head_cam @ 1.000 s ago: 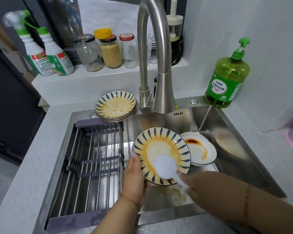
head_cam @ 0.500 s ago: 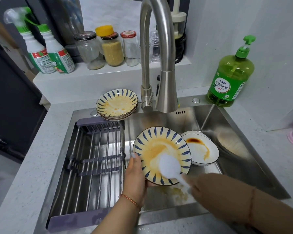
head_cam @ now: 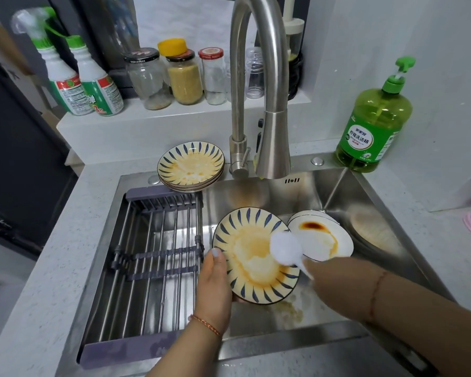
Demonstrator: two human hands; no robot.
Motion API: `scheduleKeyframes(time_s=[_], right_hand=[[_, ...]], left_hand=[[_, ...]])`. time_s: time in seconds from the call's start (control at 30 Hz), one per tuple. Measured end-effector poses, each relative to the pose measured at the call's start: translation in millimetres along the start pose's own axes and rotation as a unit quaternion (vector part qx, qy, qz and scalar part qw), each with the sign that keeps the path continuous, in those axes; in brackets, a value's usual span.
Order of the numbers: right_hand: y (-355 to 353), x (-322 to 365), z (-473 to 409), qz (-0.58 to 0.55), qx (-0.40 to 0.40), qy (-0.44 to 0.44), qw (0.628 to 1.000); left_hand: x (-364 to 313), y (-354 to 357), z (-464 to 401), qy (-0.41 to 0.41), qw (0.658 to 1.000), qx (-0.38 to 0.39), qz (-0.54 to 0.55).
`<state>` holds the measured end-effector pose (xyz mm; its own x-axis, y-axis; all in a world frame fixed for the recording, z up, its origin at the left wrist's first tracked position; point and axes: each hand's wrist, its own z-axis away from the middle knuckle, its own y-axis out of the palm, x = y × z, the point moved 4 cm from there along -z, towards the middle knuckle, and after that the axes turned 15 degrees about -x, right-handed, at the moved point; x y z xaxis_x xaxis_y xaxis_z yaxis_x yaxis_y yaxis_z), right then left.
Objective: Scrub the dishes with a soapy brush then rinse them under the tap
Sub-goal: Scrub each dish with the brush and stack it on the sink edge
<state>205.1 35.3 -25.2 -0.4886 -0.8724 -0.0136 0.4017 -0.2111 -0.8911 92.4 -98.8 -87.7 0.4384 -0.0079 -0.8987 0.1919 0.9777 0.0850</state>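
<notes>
Over the sink (head_cam: 370, 186) basin, tilted toward the camera, sits the blue-striped plate (head_cam: 252, 257), cream w/ an orange-brown sauce smear across its middle; left hand (head_cam: 214, 289) fingers clamp its left rim, thumb on the face, while right hand (head_cam: 337, 281) fingers grip the handle of a white soapy brush (head_cam: 286, 251) whose head touches the plate's right side. Just behind-right a white plate (head_cam: 324, 238) w/ dark brown sauce leans in the basin, a rack (head_cam: 158, 257) spans the sink's left half, and a stack of striped plates (head_cam: 191, 167), top one stained, rests at the back-left corner by the tap (head_cam: 269, 104). Further out: green soap bottle (head_cam: 373, 126), mostly full, on the desk at right; on the ledge, spray bottles (head_cam: 87, 85) & jars (head_cam: 185, 77) — one holding yellow grains, others nearly empty.
</notes>
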Motion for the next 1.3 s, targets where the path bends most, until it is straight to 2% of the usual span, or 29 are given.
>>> scheduleKeyframes(time_s=[0.07,0.13,0.27,0.37,0.47,0.57,0.6,0.67,0.73,0.87,0.93,1.1,1.17,1.23,1.3], right_hand=[[5,12,10,-0.067,0.089,-0.011,0.994],[-3,23,27,-0.121,0.101,-0.024,0.987],[-22,34,53,-0.177,0.032,-0.112,0.977],[-18,25,47,-0.107,0.001,-0.109,0.988],[-14,3,43,-0.006,-0.063,-0.073,0.995],[-7,-14,28,0.045,-0.118,-0.014,0.992],[-6,-19,24,0.030,-0.146,0.009,0.989],[-8,-31,19,-0.070,-0.190,0.074,0.976],[-7,-41,19,-0.242,-0.223,0.129,0.935],[-2,-53,23,-0.474,-0.313,0.195,0.799],[2,-51,19,-0.566,-0.316,0.207,0.733],[-3,-36,7,-0.677,-0.246,0.194,0.666],[-5,-33,5,-0.722,-0.223,0.197,0.625],[-6,-30,6,-0.760,-0.208,0.213,0.577],[-6,-29,6,-0.774,-0.208,0.235,0.550]], left_hand=[[0,-3,-2,0.009,1.000,-0.011,0.004],[-2,-1,0,0.020,1.000,-0.008,0.010],[-5,3,6,0.026,1.000,-0.005,0.010],[-8,-2,0,0.033,0.999,-0.023,0.028],[-15,-4,0,0.054,0.998,-0.014,0.024],[-12,-1,4,0.053,0.999,0.002,-0.005],[-9,1,4,0.040,0.999,0.005,-0.002],[-6,3,1,-0.003,1.000,0.001,0.021],[-11,4,0,-0.031,0.999,0.003,0.042],[-19,4,-3,-0.077,0.994,0.033,0.071],[-20,3,-3,-0.088,0.992,0.040,0.075],[-26,9,1,-0.118,0.981,0.121,0.091],[-28,12,5,-0.129,0.978,0.141,0.078],[-33,12,7,-0.115,0.980,0.152,0.052],[-40,9,8,-0.062,0.991,0.120,0.004]])
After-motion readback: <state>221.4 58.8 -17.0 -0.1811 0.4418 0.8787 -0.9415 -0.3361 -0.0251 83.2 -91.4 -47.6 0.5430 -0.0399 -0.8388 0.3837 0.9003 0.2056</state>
